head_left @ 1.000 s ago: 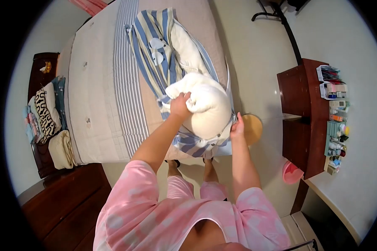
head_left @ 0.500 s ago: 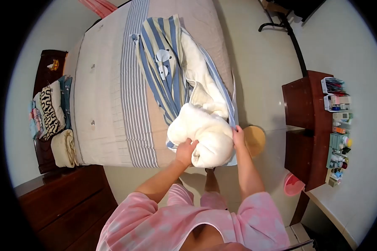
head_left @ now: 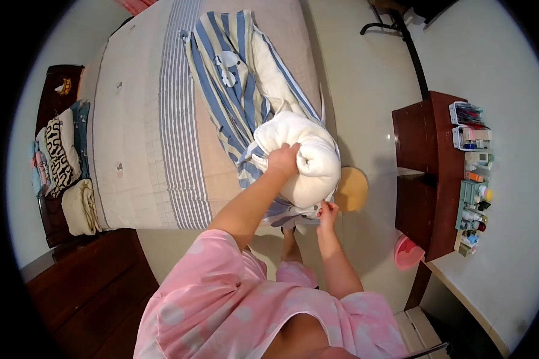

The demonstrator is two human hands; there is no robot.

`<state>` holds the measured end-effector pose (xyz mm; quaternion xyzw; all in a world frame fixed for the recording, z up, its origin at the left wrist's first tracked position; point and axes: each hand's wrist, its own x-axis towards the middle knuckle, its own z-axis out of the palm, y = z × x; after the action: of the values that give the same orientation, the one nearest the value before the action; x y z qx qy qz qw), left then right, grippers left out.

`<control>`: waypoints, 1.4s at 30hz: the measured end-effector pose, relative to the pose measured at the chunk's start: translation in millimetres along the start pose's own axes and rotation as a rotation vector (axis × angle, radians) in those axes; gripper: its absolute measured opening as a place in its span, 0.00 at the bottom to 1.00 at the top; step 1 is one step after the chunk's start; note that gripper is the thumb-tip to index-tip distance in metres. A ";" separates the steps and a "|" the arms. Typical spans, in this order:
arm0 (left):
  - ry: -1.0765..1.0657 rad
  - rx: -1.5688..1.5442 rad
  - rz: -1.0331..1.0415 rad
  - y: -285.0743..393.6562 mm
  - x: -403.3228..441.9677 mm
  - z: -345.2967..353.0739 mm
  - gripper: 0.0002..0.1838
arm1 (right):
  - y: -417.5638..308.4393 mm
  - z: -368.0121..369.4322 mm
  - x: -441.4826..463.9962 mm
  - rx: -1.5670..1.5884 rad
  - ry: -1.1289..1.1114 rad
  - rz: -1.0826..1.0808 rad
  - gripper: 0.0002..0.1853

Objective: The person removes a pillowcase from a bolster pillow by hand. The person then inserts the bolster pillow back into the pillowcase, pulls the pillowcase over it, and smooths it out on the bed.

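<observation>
A cream-white padded quilt, bundled into a thick roll, lies at the near right corner of the bed. My left hand grips the roll's left side, its fingers curled into the soft fabric beside the rolled end. Close to the bed's near edge, my right hand pinches the edge of the blue-and-beige striped cover just below the roll. That cover stretches away from me, with white bear pictures on it. Part of its edge is bunched under the quilt.
The bed has a beige sheet with a striped band. Folded pillows and cloths lie at its left end. A round tan stool stands by the right edge, a pink basin on the floor, and a dark red cabinet at right.
The quilt roll has shifted up and turned, its rolled end now facing my left hand. My left hand has moved farther up; my right hand has come down to the cover's near edge.
</observation>
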<state>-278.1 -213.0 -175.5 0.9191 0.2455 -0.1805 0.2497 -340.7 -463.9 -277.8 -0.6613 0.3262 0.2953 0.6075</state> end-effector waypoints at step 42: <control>0.258 -0.421 0.378 -57.2 -105.2 -73.5 0.32 | -198.0 112.7 -59.0 -1.196 -0.326 -1.114 0.07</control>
<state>-379.4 -167.5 -89.3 0.8920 0.1318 0.0419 0.4304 -219.7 -337.6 -120.3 -0.8860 -0.3525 0.1671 0.2507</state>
